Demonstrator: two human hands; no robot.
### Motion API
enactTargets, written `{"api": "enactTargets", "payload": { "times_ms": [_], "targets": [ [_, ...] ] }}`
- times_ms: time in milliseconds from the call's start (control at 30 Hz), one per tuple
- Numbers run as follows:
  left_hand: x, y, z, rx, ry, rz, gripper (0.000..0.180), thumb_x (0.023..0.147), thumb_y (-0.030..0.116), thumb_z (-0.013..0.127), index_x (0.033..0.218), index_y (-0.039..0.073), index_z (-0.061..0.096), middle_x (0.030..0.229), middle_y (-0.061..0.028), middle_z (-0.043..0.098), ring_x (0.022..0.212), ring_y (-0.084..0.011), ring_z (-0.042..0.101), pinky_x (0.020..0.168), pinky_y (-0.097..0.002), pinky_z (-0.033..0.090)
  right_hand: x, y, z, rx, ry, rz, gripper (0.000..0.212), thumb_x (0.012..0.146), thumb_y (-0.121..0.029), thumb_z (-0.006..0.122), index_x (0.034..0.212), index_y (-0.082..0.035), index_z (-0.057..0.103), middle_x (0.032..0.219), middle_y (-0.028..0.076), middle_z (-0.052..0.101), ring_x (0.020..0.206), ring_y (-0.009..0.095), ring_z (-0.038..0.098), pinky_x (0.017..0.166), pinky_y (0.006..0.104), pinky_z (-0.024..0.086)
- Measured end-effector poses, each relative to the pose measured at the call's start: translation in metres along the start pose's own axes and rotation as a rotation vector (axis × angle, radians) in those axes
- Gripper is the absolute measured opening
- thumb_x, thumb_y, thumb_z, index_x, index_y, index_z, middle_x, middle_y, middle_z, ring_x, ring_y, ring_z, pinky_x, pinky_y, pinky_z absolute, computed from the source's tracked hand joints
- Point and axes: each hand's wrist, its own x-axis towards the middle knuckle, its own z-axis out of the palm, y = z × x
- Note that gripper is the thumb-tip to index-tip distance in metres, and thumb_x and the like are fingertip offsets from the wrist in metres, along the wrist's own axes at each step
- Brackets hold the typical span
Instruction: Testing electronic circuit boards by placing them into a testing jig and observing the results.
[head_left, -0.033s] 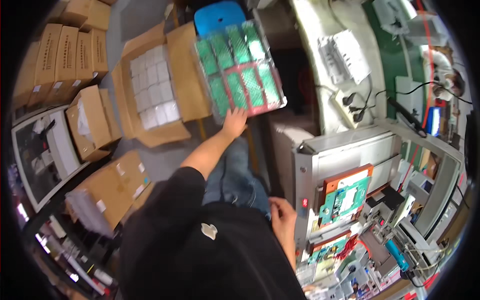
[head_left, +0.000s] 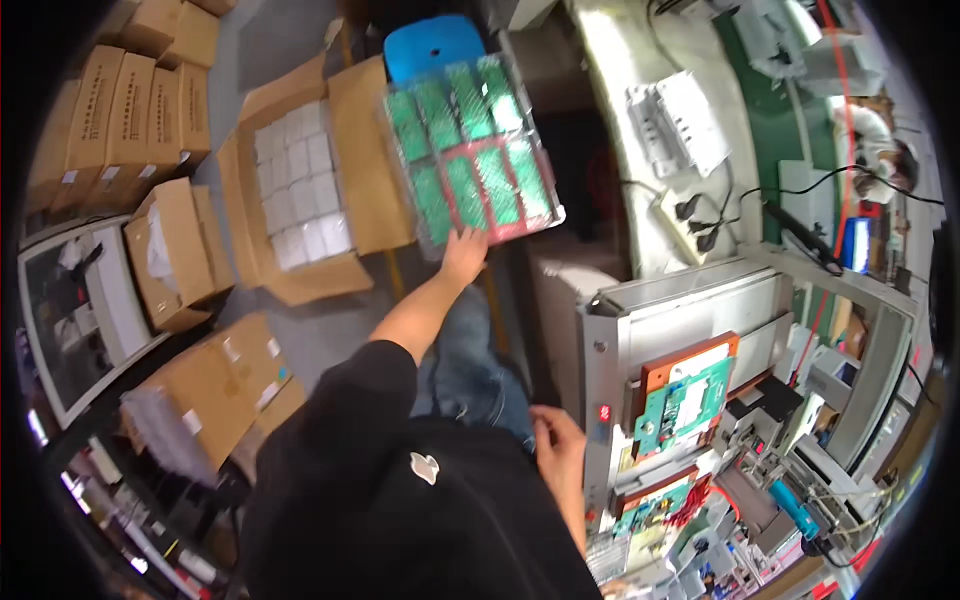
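My left hand [head_left: 464, 255] reaches forward, its fingers stretched out on the near edge of a clear, flat tray [head_left: 520, 228]. Green rectangular pieces [head_left: 463, 192] fill the tray in two rows, with reddish strips between them. What they are under the shiny plastic, I cannot make out. The tray's far end overlaps a blue stool seat [head_left: 436, 48]; what supports the rest is hidden. Low at my right side, beside my thigh, my right hand [head_left: 562, 447] hangs half curled, thumb and fingers apart, with nothing visible in it.
Left of the tray, an open carton [head_left: 243, 190] holds rows of white packets [head_left: 303, 185]. More cartons [head_left: 125, 110] stand along the left. To my right is a metal machine [head_left: 605, 350] carrying green circuit boards [head_left: 685, 405] on brown fixtures. Beyond it, a bench holds a power strip [head_left: 680, 222].
The whole view has shifted slightly. My left hand stays at the tray's near edge, and my right hand stays beside my thigh.
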Motion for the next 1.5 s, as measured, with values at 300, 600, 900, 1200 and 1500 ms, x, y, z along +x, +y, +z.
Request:
{"api": "enactTargets", "payload": {
  "times_ms": [300,600,900,1200,1500],
  "targets": [
    [0.093,-0.035,-0.096,-0.141,0.01,0.032,0.016,0.082,0.01,0.062,0.098,0.009,0.066,0.099,-0.0071,0.068,0.101,-0.0268,0.063,0.094,-0.0538,0.042,-0.057,0.053,0.032,-0.096,-0.032,-0.109,0.017,0.092,0.003,0.062,0.107,0.0,0.07,0.096,0.012,0.07,0.084,0.021,0.07,0.074,0.0288,0.053],
    [0.095,-0.181,-0.3,-0.424,0.549,-0.076,0.01,0.085,0.016,0.059,0.084,0.008,0.064,0.091,-0.0114,0.068,0.091,-0.0341,0.067,0.069,-0.0487,0.055,-0.004,0.038,0.053,-0.35,-0.254,-0.595,0.023,0.089,0.0,0.063,0.111,-0.003,0.069,0.102,0.017,0.07,0.091,0.031,0.069,0.079,0.0374,0.054],
    [-0.246,-0.261,-0.38,0.12,0.831,-0.488,0.012,0.086,0.012,0.068,0.097,0.008,0.07,0.1,-0.0051,0.069,0.104,-0.0219,0.066,0.08,-0.0366,0.051,0.103,0.006,0.11,-0.451,-0.569,-0.614,0.024,0.091,-0.005,0.06,0.114,-0.003,0.067,0.101,0.019,0.069,0.091,0.035,0.068,0.08,0.0399,0.054],
    [-0.479,-0.275,-0.269,0.057,0.761,-1.02,0.019,0.09,0.007,0.065,0.107,-0.001,0.067,0.105,-0.0173,0.067,0.109,-0.0351,0.061,0.092,-0.0427,0.051,0.128,-0.063,0.181,-0.699,-0.996,-0.952,0.032,0.087,-0.012,0.061,0.118,-0.007,0.066,0.109,0.02,0.068,0.102,0.039,0.064,0.088,0.046,0.052],
    [-0.616,-0.294,-0.203,0.196,0.316,-1.209,0.048,0.089,0.021,0.073,0.129,-0.001,0.058,0.131,-0.0218,0.059,0.125,-0.0382,0.053,0.106,-0.0468,0.042,0.071,-0.065,0.17,-0.748,-0.803,-0.891,0.037,0.083,-0.013,0.058,0.12,-0.01,0.065,0.103,0.017,0.067,0.098,0.038,0.066,0.082,0.052,0.053]
  ]
}}
